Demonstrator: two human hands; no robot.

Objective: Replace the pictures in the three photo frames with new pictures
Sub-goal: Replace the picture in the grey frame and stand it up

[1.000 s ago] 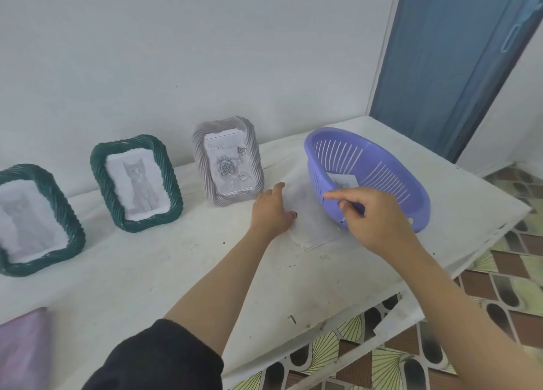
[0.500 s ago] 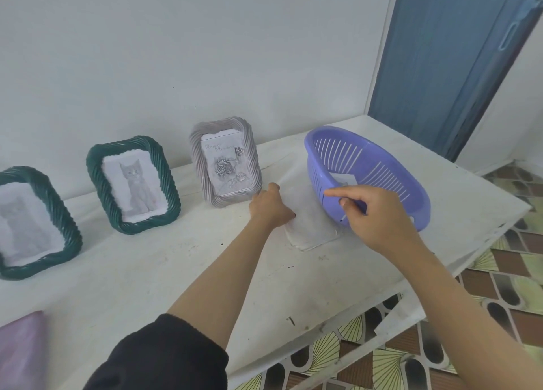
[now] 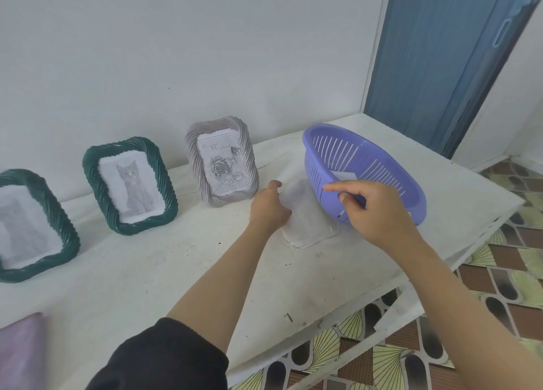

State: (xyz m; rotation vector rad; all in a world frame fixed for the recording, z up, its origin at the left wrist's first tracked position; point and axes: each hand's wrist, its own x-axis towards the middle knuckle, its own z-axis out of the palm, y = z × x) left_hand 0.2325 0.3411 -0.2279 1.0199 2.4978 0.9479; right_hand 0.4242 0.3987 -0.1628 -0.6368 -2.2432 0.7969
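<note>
A purple slotted plastic basket point(image 3: 379, 169) sits tilted on the white painted table point(image 3: 147, 272), its near rim lifted and its far side down on the surface. The right hand point(image 3: 373, 210) grips that near rim, fingers curled under the edge and the index finger stretched out along it. A white sheet point(image 3: 345, 174) lies inside the basket.

Just left of the basket, partly tucked under its raised rim, a small stack of white paper pictures point(image 3: 308, 222) lies flat on the table. The left hand point(image 3: 269, 207) rests on the stack's left edge, its fingers bent down onto the paper with the thumb pointing up toward the wall; whether it pinches a sheet or only presses on it cannot be told.

Left of the stack, close to the left hand, stands a grey rope-patterned photo frame point(image 3: 221, 160) holding a rose drawing with lettering at the top. Further left of the basket stands a dark green rope-patterned photo frame point(image 3: 129, 185) with a grey kitten picture. Furthest left, cut by the picture edge, a second dark green frame point(image 3: 32, 225) holds a faint, blurred picture. All three lean back toward the white wall point(image 3: 176, 52).

Behind the basket rises a blue door point(image 3: 440, 60). Below the table's front edge, patterned floor tiles point(image 3: 499, 287) show.
</note>
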